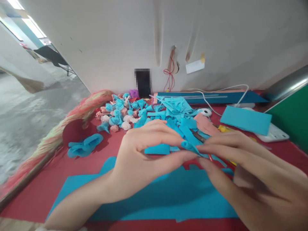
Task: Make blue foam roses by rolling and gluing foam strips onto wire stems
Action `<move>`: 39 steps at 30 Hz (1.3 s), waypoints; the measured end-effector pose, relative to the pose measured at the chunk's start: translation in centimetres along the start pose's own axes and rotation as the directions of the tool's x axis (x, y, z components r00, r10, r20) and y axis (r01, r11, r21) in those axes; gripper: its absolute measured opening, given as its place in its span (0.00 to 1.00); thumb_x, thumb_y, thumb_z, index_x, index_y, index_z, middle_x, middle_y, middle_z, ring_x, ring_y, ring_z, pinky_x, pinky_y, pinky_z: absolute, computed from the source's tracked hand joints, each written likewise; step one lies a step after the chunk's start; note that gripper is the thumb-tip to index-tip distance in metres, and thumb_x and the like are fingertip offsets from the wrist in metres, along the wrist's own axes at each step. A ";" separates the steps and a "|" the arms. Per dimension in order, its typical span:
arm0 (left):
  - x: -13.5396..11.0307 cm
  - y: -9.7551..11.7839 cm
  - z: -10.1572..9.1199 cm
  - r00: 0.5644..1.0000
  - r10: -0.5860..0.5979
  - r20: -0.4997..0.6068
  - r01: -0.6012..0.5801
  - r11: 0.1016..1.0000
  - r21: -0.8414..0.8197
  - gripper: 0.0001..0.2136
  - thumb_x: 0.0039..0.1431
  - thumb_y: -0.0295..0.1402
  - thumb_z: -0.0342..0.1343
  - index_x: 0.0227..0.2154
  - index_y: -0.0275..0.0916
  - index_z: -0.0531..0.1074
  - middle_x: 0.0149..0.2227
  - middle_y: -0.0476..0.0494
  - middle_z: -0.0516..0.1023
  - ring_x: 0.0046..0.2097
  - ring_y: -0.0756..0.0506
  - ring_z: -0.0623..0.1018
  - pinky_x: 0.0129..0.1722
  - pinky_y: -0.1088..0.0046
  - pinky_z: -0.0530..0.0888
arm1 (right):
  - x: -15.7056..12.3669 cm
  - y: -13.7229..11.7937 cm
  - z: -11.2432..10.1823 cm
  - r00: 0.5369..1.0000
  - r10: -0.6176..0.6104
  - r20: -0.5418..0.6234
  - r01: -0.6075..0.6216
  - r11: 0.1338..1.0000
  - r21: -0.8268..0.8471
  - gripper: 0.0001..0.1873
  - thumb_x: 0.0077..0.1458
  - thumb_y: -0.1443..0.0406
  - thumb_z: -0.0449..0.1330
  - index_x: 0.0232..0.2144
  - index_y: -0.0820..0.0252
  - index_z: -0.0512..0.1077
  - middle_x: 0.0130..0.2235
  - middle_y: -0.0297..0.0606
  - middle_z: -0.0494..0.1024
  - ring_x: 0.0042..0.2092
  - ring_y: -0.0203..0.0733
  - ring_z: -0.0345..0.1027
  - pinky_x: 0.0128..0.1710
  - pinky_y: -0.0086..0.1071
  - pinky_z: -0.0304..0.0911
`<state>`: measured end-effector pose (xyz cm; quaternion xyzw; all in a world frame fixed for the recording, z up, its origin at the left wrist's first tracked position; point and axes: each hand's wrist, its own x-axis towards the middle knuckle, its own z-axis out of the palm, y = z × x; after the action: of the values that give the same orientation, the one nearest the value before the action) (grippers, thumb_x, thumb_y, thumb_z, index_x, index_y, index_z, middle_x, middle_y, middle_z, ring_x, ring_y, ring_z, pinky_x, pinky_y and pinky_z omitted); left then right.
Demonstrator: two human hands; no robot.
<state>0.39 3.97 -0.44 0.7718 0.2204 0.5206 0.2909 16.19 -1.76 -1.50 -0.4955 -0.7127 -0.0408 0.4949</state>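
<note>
A small rolled strip of blue crepe paper (189,146) is pinched between both hands over the table. My left hand (144,150) grips its rolled end between thumb and fingertips. From the other side, my right hand (250,170) pinches the narrower, twisted end with thumb and forefinger. Below the hands lies a large blue paper sheet (168,195). Just behind them is a heap of blue paper strips (176,109). Part of a dark-bladed tool (197,136) shows by my right fingers, its rest hidden.
Several blue, pink and white paper roses (117,112) are piled at the back left. A blue ruffled paper piece (85,146) lies nearer. A folded blue paper pack (246,119) rests on a white device (274,133) at right. A fringed pink-and-cream bundle (55,138) edges the red table (31,192).
</note>
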 end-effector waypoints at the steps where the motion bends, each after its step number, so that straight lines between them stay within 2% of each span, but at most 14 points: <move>1: -0.1 0.0 0.0 1.000 -0.004 0.004 0.004 1.000 0.000 0.03 0.46 0.27 0.64 0.23 0.36 0.74 0.23 0.48 0.78 0.25 0.50 0.74 0.31 0.70 0.72 | 0.0 -0.1 0.0 1.000 0.008 -0.003 -0.008 1.000 0.013 0.03 0.54 0.67 0.58 0.31 0.52 0.71 0.33 0.30 0.77 0.40 0.36 0.72 0.35 0.27 0.67; 6: -0.2 0.0 0.1 1.000 -0.023 0.010 0.023 1.000 -0.020 0.02 0.46 0.25 0.63 0.24 0.37 0.75 0.23 0.49 0.79 0.27 0.50 0.75 0.33 0.70 0.74 | -0.2 0.1 0.0 0.999 0.031 -0.039 -0.028 0.996 0.084 0.06 0.54 0.68 0.58 0.30 0.50 0.71 0.31 0.26 0.76 0.40 0.34 0.72 0.36 0.24 0.67; 11: -0.1 0.3 0.1 0.995 -0.098 0.031 0.100 0.993 -0.056 0.04 0.46 0.24 0.63 0.24 0.39 0.77 0.25 0.50 0.79 0.28 0.50 0.75 0.35 0.70 0.75 | 0.0 0.3 -0.3 0.998 0.054 0.024 -0.057 0.989 0.138 0.05 0.53 0.68 0.59 0.30 0.50 0.70 0.31 0.26 0.76 0.37 0.35 0.73 0.31 0.23 0.69; 18: -0.1 0.3 0.2 0.989 -0.132 0.059 0.137 0.986 -0.092 0.04 0.47 0.25 0.63 0.25 0.41 0.76 0.24 0.52 0.79 0.28 0.50 0.75 0.36 0.69 0.76 | 0.7 0.2 -0.3 0.982 0.160 0.097 -0.179 0.956 0.233 0.08 0.52 0.69 0.58 0.25 0.50 0.69 0.25 0.23 0.74 0.25 0.31 0.68 0.22 0.20 0.67; 21: -0.1 0.3 0.2 0.986 -0.155 0.069 0.161 0.982 -0.100 0.04 0.46 0.25 0.63 0.23 0.41 0.75 0.23 0.52 0.78 0.27 0.50 0.74 0.35 0.69 0.76 | 0.7 0.2 -0.3 0.968 0.211 0.133 -0.240 0.933 0.268 0.09 0.52 0.70 0.58 0.23 0.51 0.68 0.24 0.22 0.74 0.23 0.30 0.66 0.22 0.17 0.65; 24: -0.1 0.3 0.1 0.979 -0.182 0.091 0.191 0.977 -0.099 0.04 0.47 0.26 0.63 0.23 0.40 0.75 0.23 0.52 0.78 0.27 0.50 0.74 0.35 0.68 0.76 | 0.7 0.1 -0.4 0.969 0.208 0.130 -0.239 0.920 0.309 0.08 0.50 0.70 0.59 0.23 0.53 0.69 0.24 0.22 0.74 0.23 0.29 0.66 0.22 0.15 0.65; 28: -0.1 0.3 -0.1 0.972 -0.190 0.137 0.206 0.972 -0.115 0.04 0.47 0.25 0.62 0.25 0.40 0.75 0.25 0.52 0.78 0.28 0.51 0.74 0.36 0.71 0.76 | 0.9 0.1 -0.3 0.970 0.200 0.139 -0.234 0.922 0.309 0.09 0.49 0.72 0.60 0.23 0.53 0.70 0.23 0.23 0.74 0.23 0.29 0.67 0.22 0.16 0.65; 33: -0.2 0.4 -0.3 0.961 -0.194 0.199 0.225 0.963 -0.148 0.06 0.48 0.24 0.61 0.28 0.41 0.76 0.27 0.53 0.79 0.30 0.52 0.75 0.37 0.73 0.76 | 1.0 0.1 -0.5 0.959 0.235 0.160 -0.270 0.928 0.255 0.08 0.50 0.68 0.58 0.22 0.52 0.70 0.21 0.23 0.72 0.21 0.30 0.65 0.19 0.18 0.65; 39: -0.1 0.2 -0.4 0.962 -0.172 0.213 0.205 0.968 -0.144 0.07 0.50 0.24 0.60 0.30 0.43 0.76 0.28 0.53 0.80 0.31 0.52 0.76 0.39 0.73 0.75 | 1.0 0.2 -0.4 0.957 0.239 0.167 -0.276 0.927 0.254 0.09 0.49 0.69 0.57 0.19 0.53 0.66 0.20 0.23 0.71 0.20 0.29 0.64 0.20 0.16 0.64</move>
<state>0.04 3.82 -0.22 0.7687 0.2190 0.4271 0.4227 16.64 -1.22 -0.63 -0.5130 -0.6715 0.1568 0.5113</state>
